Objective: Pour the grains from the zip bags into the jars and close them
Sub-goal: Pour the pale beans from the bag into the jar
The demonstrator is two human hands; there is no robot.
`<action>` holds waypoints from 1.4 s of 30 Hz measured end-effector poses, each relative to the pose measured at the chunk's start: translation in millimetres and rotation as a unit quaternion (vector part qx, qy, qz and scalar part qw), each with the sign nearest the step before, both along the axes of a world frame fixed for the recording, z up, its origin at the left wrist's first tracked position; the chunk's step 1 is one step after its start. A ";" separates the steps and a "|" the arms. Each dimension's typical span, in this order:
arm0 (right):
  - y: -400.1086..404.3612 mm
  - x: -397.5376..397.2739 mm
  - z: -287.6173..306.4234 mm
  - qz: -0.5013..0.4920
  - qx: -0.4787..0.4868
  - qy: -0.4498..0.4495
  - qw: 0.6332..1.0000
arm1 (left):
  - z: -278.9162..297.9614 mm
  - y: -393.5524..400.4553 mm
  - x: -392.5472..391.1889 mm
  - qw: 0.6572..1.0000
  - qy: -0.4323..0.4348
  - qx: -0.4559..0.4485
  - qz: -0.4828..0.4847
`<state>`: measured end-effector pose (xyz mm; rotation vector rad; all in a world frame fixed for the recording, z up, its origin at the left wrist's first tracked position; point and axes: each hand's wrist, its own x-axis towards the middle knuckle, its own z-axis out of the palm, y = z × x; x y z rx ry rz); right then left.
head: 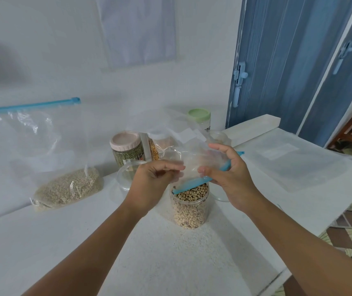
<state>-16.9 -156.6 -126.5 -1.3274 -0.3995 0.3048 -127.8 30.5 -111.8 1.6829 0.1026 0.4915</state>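
Progress looks to be past the halfway mark. One open jar (189, 207) stands on the counter (160, 253) right in front of the person, nearly full of pale beans, with no lid on it. An upturned zip bag (194, 163) is held directly over its mouth, blue zip strip lowest and just above the beans; the bag looks almost empty, so this pour seems to be ending. Behind it stand jars already filled and capped: a pink-lidded jar (128, 147) of green grains, a green-lidded jar (199, 118) further back, and one of yellow kernels partly hidden by the bag. Still to do, I judge: cap the bean jar, then deal with the bag of small greyish grains (68, 189) lying on the counter to the left, beside what looks like an empty clear jar (126, 176). A flat, emptied bag (294, 165) lies to the right. Both forearms reach forward. The left hand (151, 180) has its grip closed in a pinch on the bag's plastic; the right hand (228, 167) curls around the bag's right side near the zip strip, holding it.
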 end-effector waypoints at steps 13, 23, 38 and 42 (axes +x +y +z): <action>5.8 1.8 -2.2 -0.025 0.007 0.005 1.000 | -1.5 4.3 2.3 0.997 0.036 0.070 -0.026; 7.9 -3.6 -2.0 -0.021 -0.005 -0.011 1.000 | -6.2 7.0 5.8 0.997 0.043 0.067 0.007; 13.2 7.7 10.2 -0.017 0.151 0.144 0.978 | 16.6 5.0 -5.8 0.995 0.083 -0.024 -0.040; 13.1 7.6 9.8 -0.019 0.133 0.137 0.981 | 17.4 6.2 -7.5 0.994 0.086 -0.035 -0.051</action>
